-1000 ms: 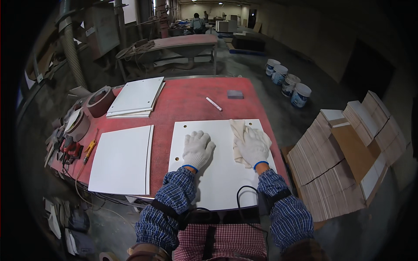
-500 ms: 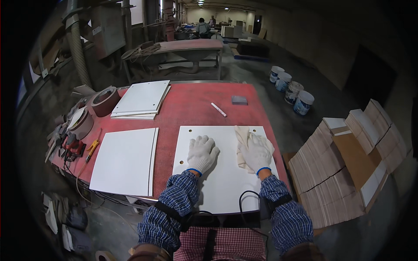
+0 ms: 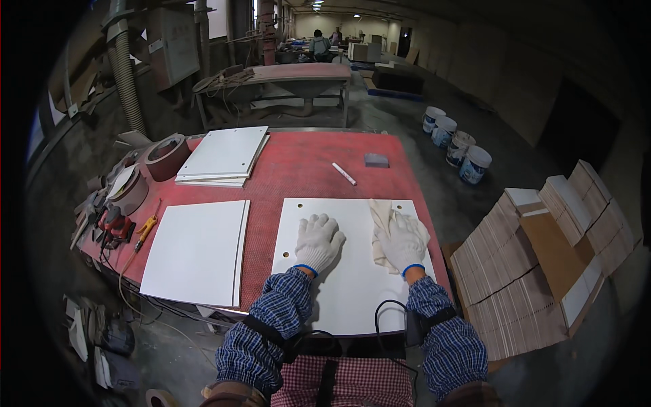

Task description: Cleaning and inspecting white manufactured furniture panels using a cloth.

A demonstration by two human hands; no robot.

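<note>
A white panel (image 3: pixel 352 298) with round holes near its corners lies flat on the red worktable in front of me. My left hand (image 3: pixel 320 242), in a white knit glove, rests palm down on the panel's left part with the fingers loosely spread. At the panel's upper right, my gloved right hand (image 3: pixel 405 244) holds a crumpled cream cloth (image 3: pixel 380 220) against the surface. The cloth bunches out past the fingers on the left side. Part of it is hidden beneath the palm.
Stacked white panels lie at the left (image 3: pixel 193 251) and far left (image 3: pixel 224 152). A marker (image 3: pixel 344 173) and a grey block (image 3: pixel 376 161) sit beyond my panel. Left are a red sander (image 3: pixel 116 226) and yellow screwdriver (image 3: pixel 145 230); cardboard stacks (image 3: pixel 505 271) stand right.
The whole view has shifted slightly. Both hands stay at nearly the same spots on the panel, the cloth still under my right hand.
</note>
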